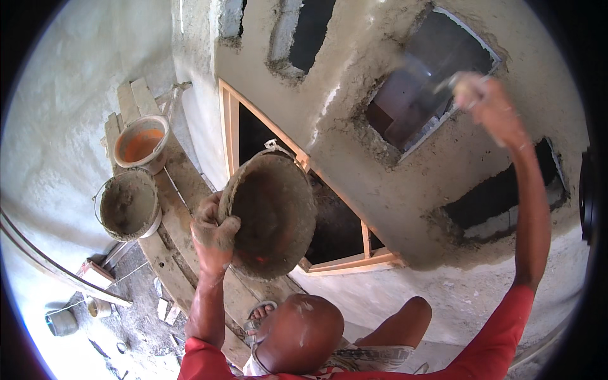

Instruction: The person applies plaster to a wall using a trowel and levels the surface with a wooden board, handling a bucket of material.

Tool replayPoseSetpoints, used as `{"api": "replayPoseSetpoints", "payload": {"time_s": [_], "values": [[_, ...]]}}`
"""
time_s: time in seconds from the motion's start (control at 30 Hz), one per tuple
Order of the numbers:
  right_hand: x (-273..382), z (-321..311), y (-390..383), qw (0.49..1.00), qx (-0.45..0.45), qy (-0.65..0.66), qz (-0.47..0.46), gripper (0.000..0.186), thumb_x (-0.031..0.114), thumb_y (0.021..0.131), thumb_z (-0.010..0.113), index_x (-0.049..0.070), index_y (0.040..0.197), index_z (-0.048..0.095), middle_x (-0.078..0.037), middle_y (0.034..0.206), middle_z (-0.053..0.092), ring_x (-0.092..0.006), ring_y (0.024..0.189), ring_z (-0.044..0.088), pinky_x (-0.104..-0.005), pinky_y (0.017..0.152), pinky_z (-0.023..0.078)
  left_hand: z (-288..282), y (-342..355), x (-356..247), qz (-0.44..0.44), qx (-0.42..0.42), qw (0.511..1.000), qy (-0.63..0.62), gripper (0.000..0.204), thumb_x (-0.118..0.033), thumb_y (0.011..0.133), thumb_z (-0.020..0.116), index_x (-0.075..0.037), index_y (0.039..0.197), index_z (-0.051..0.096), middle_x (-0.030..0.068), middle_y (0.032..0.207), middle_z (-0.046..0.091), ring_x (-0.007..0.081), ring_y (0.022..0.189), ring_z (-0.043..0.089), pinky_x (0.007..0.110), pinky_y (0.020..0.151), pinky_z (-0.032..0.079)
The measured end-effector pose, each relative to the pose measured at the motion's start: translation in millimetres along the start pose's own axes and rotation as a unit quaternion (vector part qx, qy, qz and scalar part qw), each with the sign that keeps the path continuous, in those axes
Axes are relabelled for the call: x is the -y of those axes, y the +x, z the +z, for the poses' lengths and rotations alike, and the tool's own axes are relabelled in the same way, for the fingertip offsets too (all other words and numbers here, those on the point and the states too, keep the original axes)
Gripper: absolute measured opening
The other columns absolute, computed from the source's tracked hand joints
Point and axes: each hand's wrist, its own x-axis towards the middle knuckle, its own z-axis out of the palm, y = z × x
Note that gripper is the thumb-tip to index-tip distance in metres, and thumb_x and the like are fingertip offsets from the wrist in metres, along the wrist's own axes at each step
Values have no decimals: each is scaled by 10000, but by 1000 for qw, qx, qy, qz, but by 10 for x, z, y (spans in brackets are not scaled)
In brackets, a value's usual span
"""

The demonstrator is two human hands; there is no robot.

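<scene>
- Left hand [214,234] first: it's clamped on the rim of a mortar-caked bucket [269,218], thumb over the near lip, fingers mostly hidden behind it.
- That bucket is held up in front of the wall, tipped so the mouth faces the person. Mouth reads as an oval, long axis roughly up and down from where I'm standing.
- Right hand [484,104] is way out on a stretched arm, fingers curled round some small hand tool [446,83]. Too blurry to tell what kind, but its end points left.
- Relation that counts, imo: bucket is down and left of the right hand, well apart. Left hand is the near one, literally on it.
- Behind the right hand there's a squarish opening [437,69] in the plastered wall [354,158]; can't tell if the tool touches its edge.
- Behind the bucket, a wooden frame [232,126].
- Further left, a bucket of grey mix [130,206] and an orange-lined bucket [140,145], both on planks [166,269].
</scene>
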Motion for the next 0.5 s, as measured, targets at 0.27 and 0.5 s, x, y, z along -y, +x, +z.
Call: {"api": "replayPoseSetpoints", "payload": {"time_s": [0.27,0.5], "values": [[338,-67,-491,996,58,60,-22,550,383,836,724,31,1248,631,5,945,593,-94,756,543,-259,624,480,110,-49,-65,-20,12,1000,-15,211,-60,661,607,97,794,656,179,1135,646,221,1010,599,323,881,474],[804,1205,-1049,935,185,-200,-225,334,97,807,636,50,1137,660,-255,1037,642,-385,865,659,-454,820,520,272,31,-282,74,97,992,43,480,-92,709,619,100,1150,616,90,1055,664,152,965,607,278,892,471]]}}
